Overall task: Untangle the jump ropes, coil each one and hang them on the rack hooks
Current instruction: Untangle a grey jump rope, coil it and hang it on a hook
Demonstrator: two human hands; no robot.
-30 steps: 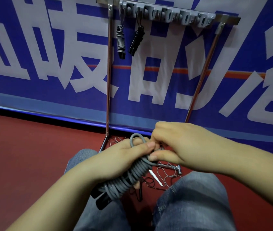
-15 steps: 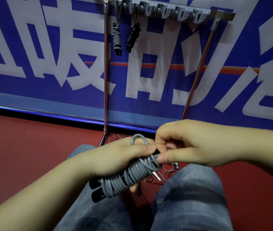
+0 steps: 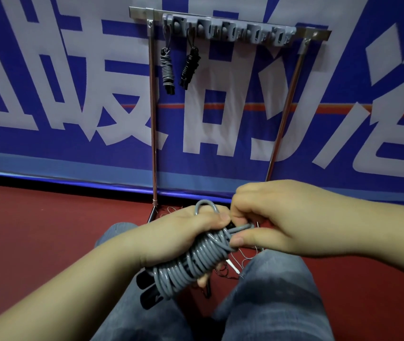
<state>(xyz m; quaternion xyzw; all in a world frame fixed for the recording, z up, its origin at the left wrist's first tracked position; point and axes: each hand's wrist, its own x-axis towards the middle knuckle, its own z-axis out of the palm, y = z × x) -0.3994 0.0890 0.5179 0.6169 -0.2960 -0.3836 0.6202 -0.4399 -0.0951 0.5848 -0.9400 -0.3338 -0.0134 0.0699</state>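
Observation:
My left hand [image 3: 178, 236] grips a grey jump rope [image 3: 191, 264] wound in tight coils around its black handles [image 3: 146, 289], which stick out at the lower left. A small grey loop [image 3: 206, 205] rises above my left thumb. My right hand [image 3: 277, 217] pinches the rope's free end at the top of the coil, thumb against fingers. On the rack [image 3: 228, 28] above, a grey coiled rope [image 3: 167, 70] and a black coiled rope [image 3: 190, 67] hang from the two leftmost hooks.
The rack stands on two metal poles [image 3: 153, 119] against a blue banner with white characters. Thin wire-like strands [image 3: 235, 264] lie on the red floor by the rack's foot. My knees in jeans [image 3: 270, 299] fill the bottom of the view.
My right hand has shifted its pinch down onto the rope end at the coil's top. The camera has tilted a little, so the rack sits lower in view.

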